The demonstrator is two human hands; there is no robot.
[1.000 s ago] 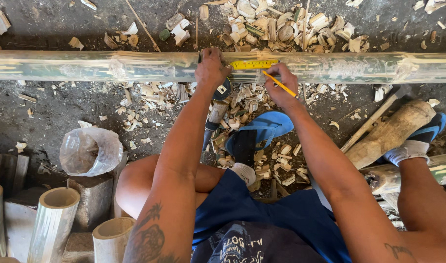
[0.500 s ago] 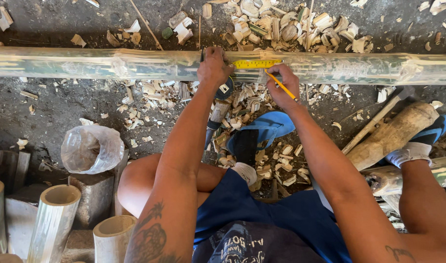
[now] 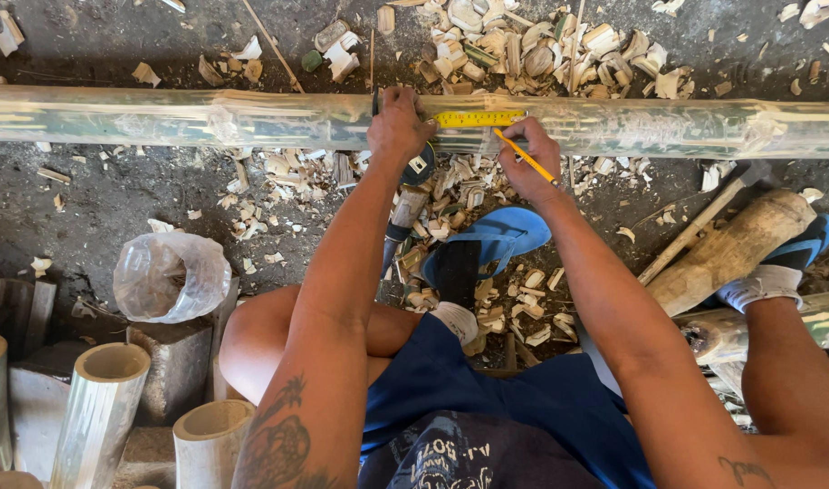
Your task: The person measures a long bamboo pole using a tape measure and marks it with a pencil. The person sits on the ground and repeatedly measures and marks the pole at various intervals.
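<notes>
A long pale bamboo pole [image 3: 206, 118] lies across the ground from left to right. My left hand [image 3: 399, 127] presses down on the pole and holds a yellow tape measure [image 3: 478, 118] stretched along it toward the right. My right hand [image 3: 529, 158] grips a yellow pencil [image 3: 526, 156] with its tip touching the pole just below the tape. The tape's case [image 3: 421, 166] shows under my left wrist.
Wood chips [image 3: 541, 45] litter the dark ground on both sides of the pole. Cut bamboo sections [image 3: 102, 407] stand at the lower left beside a crumpled plastic bag [image 3: 170, 276]. A wooden mallet [image 3: 731, 249] lies at right near my blue sandals [image 3: 487, 240].
Both hands have stayed on the pole; the view has only shifted slightly. The pencil tip remains at the tape.
</notes>
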